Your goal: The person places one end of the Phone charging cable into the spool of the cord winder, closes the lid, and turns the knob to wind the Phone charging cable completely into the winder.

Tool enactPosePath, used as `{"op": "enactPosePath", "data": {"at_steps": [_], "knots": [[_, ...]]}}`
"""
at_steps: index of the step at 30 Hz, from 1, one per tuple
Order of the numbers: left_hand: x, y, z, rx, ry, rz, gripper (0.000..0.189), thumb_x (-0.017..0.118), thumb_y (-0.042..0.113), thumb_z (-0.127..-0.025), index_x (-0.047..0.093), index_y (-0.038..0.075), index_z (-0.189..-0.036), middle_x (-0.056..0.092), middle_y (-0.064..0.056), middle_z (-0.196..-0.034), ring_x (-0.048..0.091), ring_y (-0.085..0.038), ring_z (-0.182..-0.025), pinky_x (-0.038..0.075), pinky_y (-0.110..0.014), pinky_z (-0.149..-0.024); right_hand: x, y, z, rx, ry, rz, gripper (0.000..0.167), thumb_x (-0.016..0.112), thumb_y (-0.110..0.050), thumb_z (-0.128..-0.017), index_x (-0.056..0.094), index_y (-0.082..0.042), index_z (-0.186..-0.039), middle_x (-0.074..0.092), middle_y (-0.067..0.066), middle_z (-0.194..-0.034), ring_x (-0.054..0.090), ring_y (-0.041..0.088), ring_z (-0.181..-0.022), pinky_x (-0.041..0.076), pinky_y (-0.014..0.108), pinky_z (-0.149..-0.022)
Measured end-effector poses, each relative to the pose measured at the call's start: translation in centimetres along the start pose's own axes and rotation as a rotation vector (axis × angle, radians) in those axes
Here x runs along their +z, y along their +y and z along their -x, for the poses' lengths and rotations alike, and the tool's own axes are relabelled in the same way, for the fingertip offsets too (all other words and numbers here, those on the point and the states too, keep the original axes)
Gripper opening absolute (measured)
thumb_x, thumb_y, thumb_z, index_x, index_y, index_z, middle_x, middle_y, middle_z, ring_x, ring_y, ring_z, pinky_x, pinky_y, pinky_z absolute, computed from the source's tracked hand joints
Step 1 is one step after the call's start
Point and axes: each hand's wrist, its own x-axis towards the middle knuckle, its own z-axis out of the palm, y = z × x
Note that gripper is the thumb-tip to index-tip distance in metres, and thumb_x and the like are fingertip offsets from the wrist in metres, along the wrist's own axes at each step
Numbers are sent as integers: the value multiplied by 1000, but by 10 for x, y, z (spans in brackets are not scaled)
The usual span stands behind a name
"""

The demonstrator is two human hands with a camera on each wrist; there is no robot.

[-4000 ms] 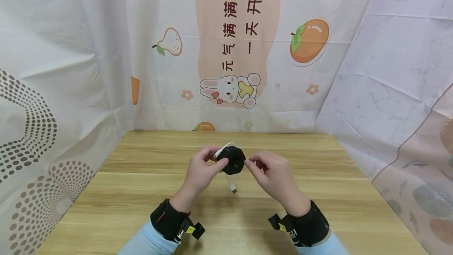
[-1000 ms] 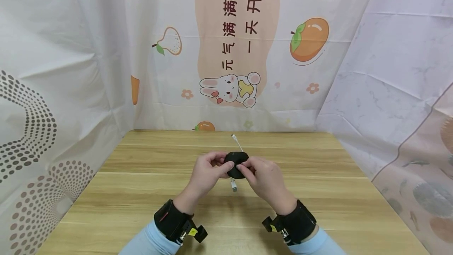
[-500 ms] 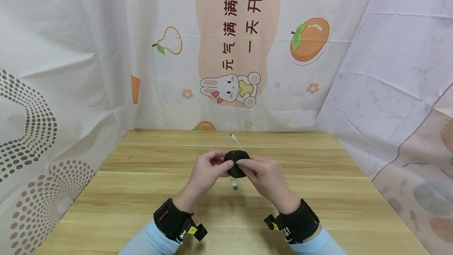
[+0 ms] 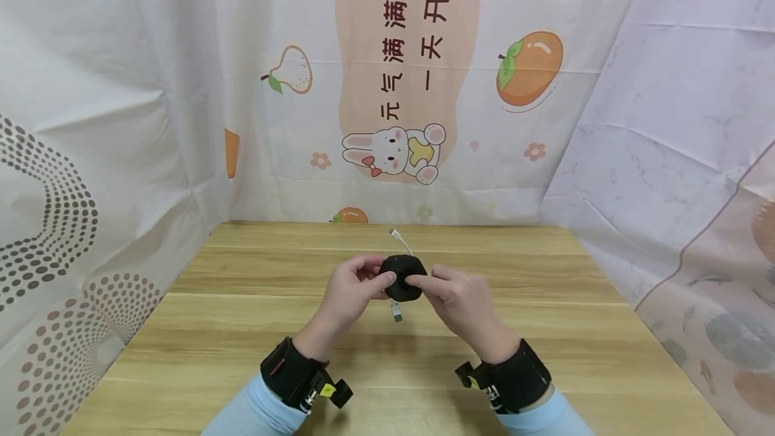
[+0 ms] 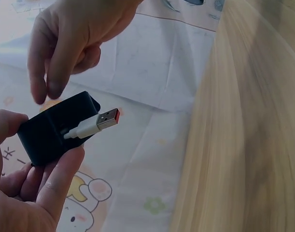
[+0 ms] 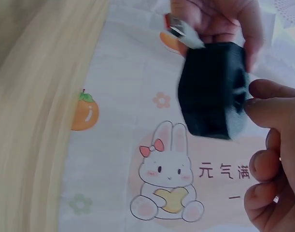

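Note:
A black, many-sided cable winder (image 4: 402,289) is held up over the table in my left hand (image 4: 344,293), thumb on its front face and fingers behind. One end of a white USB cable (image 4: 397,234) sticks out at the top, and its USB-A plug (image 5: 108,118) with an orange tip juts from the side. My right hand (image 4: 463,298) points its index finger at the hollow middle of the winder's face. In the right wrist view, its thumb and index fingertips lie at that recess, the other fingers bent. Whether they grip anything inside is hidden.
A wood-grain table (image 4: 242,328) lies beneath both hands. Printed cloth curtains (image 4: 290,200) close off the back and both sides. A black strap with a small camera (image 4: 293,375) is worn on each wrist.
Four seconds ago the right fingers were pinched beside the winder's edge; now they are at its middle. The white cable end now points up from the top. Lately the winder has shifted slightly left.

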Motion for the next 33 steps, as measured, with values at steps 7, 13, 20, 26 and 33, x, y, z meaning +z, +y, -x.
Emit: {"op": "enactPosePath", "data": {"at_steps": [7,13,20,26,33], "knots": [[-8,1,-4,-33,19,0,31,77,7,-90,70,-3,-119,58,-17,-101,59,-25,-86,61,-42,-69,-18,8,-4,-5,26,7,32,54,-31,-108,82,-19,-98,43,-5,-65,34,5,-47,28,20,-42],[-12,2,-7,-51,10,-17,29,76,6,-89,71,-4,-115,60,-16,-96,63,-24,-81,61,-42,-65,-31,13,-7,-14,-23,9,25,61,-29,-105,82,-17,-98,59,-2,-77,51,9,-54,42,25,-46],[-14,1,-7,-69,-7,-11,28,76,7,-89,71,-4,-114,59,-16,-96,63,-24,-82,61,-43,-66,-34,14,-9,-42,-44,15,10,74,-18,-96,82,-18,-101,64,-1,-86,57,11,-60,48,28,-49],[-14,-1,-8,-87,-33,-2,28,75,7,-89,70,-5,-114,59,-16,-95,63,-25,-82,61,-45,-66,-25,10,-8,-30,-124,16,26,84,-6,-83,82,-21,-104,64,-2,-88,57,11,-65,48,27,-52],[-11,-4,-8,-121,-119,-2,28,75,9,-91,69,-7,-114,63,-18,-97,66,-26,-84,61,-48,-68,-5,4,-3,-68,-175,2,26,85,-7,-82,82,-24,-102,63,-4,-88,52,9,-61,42,21,-50]]}}
